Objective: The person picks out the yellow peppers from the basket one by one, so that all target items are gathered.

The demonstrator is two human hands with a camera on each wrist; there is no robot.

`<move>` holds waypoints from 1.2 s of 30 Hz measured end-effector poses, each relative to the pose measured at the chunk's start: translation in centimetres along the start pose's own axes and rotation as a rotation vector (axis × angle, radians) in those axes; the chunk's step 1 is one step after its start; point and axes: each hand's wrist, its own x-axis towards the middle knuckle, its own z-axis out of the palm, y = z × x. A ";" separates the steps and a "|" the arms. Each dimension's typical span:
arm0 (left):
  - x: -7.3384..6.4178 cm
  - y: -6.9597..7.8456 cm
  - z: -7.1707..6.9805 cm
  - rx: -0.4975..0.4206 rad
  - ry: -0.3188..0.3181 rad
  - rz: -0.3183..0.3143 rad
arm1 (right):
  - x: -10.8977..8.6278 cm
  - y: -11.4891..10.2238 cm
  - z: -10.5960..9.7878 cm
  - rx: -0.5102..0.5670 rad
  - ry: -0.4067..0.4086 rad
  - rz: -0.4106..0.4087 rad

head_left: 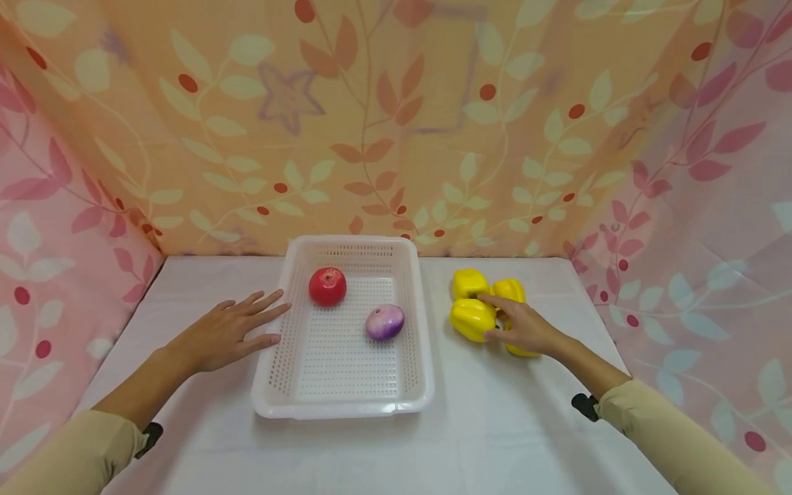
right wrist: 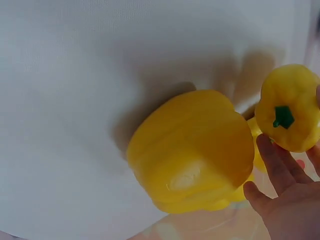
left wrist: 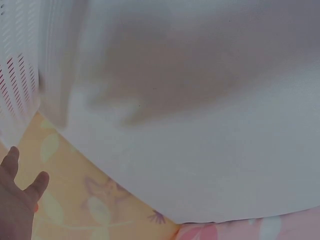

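Note:
My right hand [head_left: 522,326] is at a cluster of yellow toy bell peppers right of the basket. Its fingers and thumb lie on opposite sides of the near-left yellow bell pepper [head_left: 471,320], whose green stem faces the palm in the right wrist view. Another yellow bell pepper [right wrist: 192,150] looms large beside that hand and is partly covered by it in the head view. With spread fingers, my left hand [head_left: 225,333] is at the left rim of the white basket [head_left: 266,405]; contact is unclear. Inside the basket lie a red apple-like fruit [head_left: 327,287] and a purple eggplant [head_left: 385,322].
Two more yellow bell peppers, one at the back left [head_left: 468,282] and one at the back right [head_left: 510,289], sit behind the right hand. A white cloth covers the table [head_left: 346,454]. Patterned curtains [head_left: 396,137] enclose the back and both sides.

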 end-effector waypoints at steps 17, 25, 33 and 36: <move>-0.4 -0.2 -0.1 -0.005 -0.015 -0.011 | 0.5 1.1 1.0 -0.062 -0.008 -0.042; -0.3 -0.2 -0.2 -0.003 -0.006 -0.003 | 0.3 1.0 1.3 -0.092 0.030 -0.048; -0.6 0.1 -0.7 0.014 -0.011 0.006 | 0.2 0.8 0.1 -0.052 0.025 0.001; -0.6 0.1 -0.9 0.042 -0.007 0.017 | 0.2 0.7 -1.3 -0.057 0.042 0.059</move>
